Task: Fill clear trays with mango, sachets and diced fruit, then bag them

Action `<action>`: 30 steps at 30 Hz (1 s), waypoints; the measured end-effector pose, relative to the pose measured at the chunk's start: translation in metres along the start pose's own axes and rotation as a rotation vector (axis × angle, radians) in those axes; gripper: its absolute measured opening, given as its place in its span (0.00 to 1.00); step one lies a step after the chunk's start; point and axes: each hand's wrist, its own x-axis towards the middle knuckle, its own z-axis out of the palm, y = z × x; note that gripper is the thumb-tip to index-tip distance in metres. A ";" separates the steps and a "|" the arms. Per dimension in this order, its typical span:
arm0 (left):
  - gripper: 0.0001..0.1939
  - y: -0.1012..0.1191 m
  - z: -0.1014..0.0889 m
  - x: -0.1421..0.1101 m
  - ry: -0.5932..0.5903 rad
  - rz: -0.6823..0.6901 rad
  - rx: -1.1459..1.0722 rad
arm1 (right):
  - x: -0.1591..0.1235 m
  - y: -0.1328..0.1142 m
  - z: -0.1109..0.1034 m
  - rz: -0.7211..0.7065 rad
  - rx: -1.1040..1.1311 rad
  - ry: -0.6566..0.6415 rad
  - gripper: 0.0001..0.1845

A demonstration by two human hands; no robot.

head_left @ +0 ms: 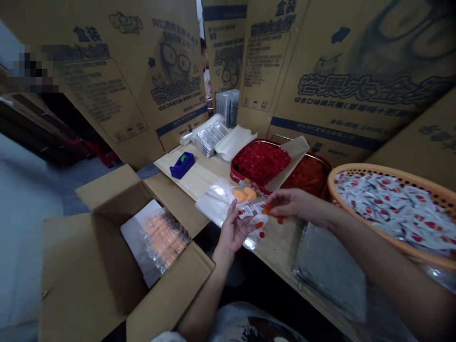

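My left hand [234, 231] is turned palm up, thumb raised and fingers curved around the near side of a clear plastic package [250, 241]. Orange-yellow curved pieces [244, 194] lie at the package's far end. A white-and-red sachet [251, 209] sits between my hands, and a small red piece [262, 235] shows just beyond my left fingertips. From the right, my right hand [290, 205] reaches over the package, its fingers pinching orange candy pieces [267, 209]. Glare on the plastic hides where the package's edges run.
Behind my hands stand a red tin of red pieces [261, 161] and another of orange pieces [308, 175]. An orange basket [338, 190] of sachets is at right, a blue tape dispenser [182, 165] at left. An open carton [81, 266] holds packed trays [166, 240]. Tall cardboard boxes [270, 95] wall the back.
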 end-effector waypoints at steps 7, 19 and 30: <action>0.26 0.000 -0.002 0.002 0.028 -0.003 -0.007 | 0.010 0.000 0.044 -0.142 -0.315 -0.197 0.07; 0.25 0.003 0.000 0.000 0.008 -0.009 -0.016 | 0.006 -0.005 0.011 -0.032 -0.297 -0.071 0.10; 0.24 0.002 -0.001 0.001 0.030 -0.020 -0.016 | 0.012 0.026 0.003 0.026 -0.259 0.011 0.17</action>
